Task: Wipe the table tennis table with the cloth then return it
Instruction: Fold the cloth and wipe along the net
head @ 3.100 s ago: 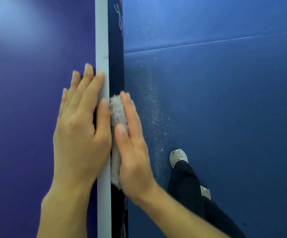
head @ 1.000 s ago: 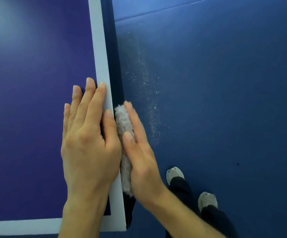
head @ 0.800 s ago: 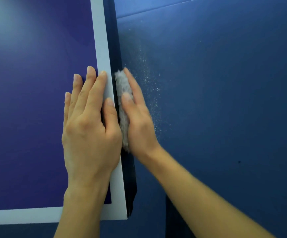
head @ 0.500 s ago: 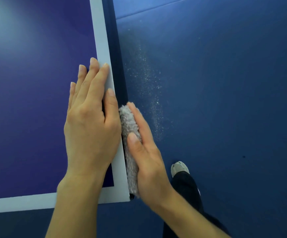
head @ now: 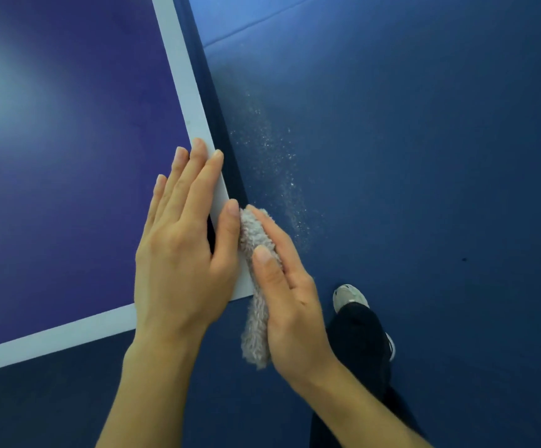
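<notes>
Cloth [head: 256, 318]: pale grey, fluffy pile, bunched into a long roll. Lies along the side edge of the table tennis table [head: 68, 156] at its near corner, roughly 6 o'clock of centre; the upper half is against the edge, the lower half hangs past the corner over the floor.

Table top: deep blue-violet, matt, filling 8 to 11 o'clock. Soft light glare at 10 o'clock. White border line [head: 191, 92] runs along both edges and meets at the corner; a dark side rim sits just beside it.

Floor [head: 424, 156]: blue matting, 12 through 5 o'clock. A seam [head: 262, 24] crosses at 12 o'clock. A streak of pale dust specks [head: 282, 176] lies beside the table's edge. One small dark spot [head: 464, 259] at 3 o'clock.

Left hand [head: 182, 253]: flat on the table top, fingers straight and together, tips on the white line, thumb just beside the cloth.

Right hand [head: 292, 302]: grasps the cloth between thumb and straight fingers and presses it to the table's side.

Person's light shoe [head: 348, 295] and dark trouser leg [head: 359, 337] at 5 o'clock.
</notes>
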